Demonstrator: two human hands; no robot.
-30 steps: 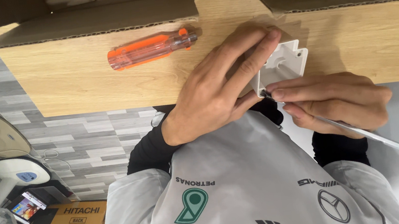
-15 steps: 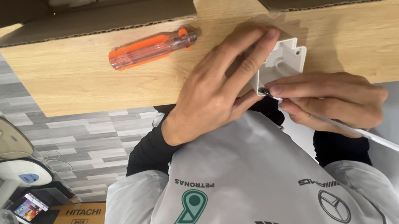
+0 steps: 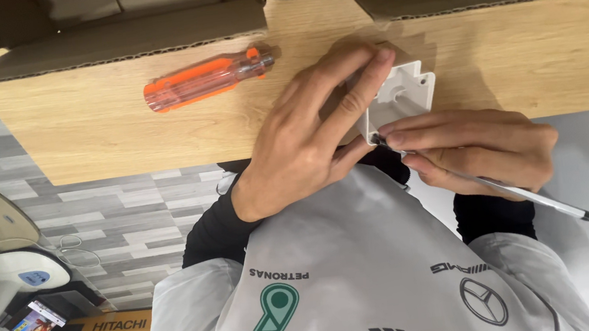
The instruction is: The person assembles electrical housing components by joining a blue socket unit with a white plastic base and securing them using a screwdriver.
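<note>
Head view: both hands clamp a white box (image 3: 398,98) and thin shaft (image 3: 535,197), orange screwdriver handle (image 3: 207,79) nearby.

Not much moved here tbh. The thin metal shaft (image 3: 535,197) held in the right hand (image 3: 477,148) tipped a bit, so its far tip dropped slightly lower and pulled in closer to that hand. The right hand's fingertips (image 3: 399,139) crept a touch nearer the left hand (image 3: 313,134) at the corner of the white plastic box (image 3: 405,94).
</note>
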